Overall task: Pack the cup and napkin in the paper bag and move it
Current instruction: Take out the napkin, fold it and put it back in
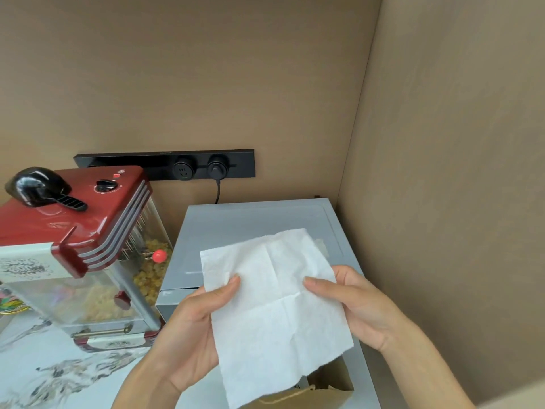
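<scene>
A white paper napkin (pixel 274 308) is spread out flat in front of me, held by both hands. My left hand (pixel 191 329) pinches its left edge with the thumb on top. My right hand (pixel 356 305) pinches the right edge the same way. Below the napkin's lower corner stands the brown paper bag (pixel 330 388) with a twine handle, its mouth open and mostly hidden by the napkin. No cup is visible in this view.
A grey metal box appliance (pixel 253 222) stands behind the napkin in the corner. A red popcorn machine (pixel 79 231) stands at the left on the marbled counter (pixel 44 373). A black socket strip (pixel 177 163) runs along the back wall; a brown side wall (pixel 457 202) closes the right.
</scene>
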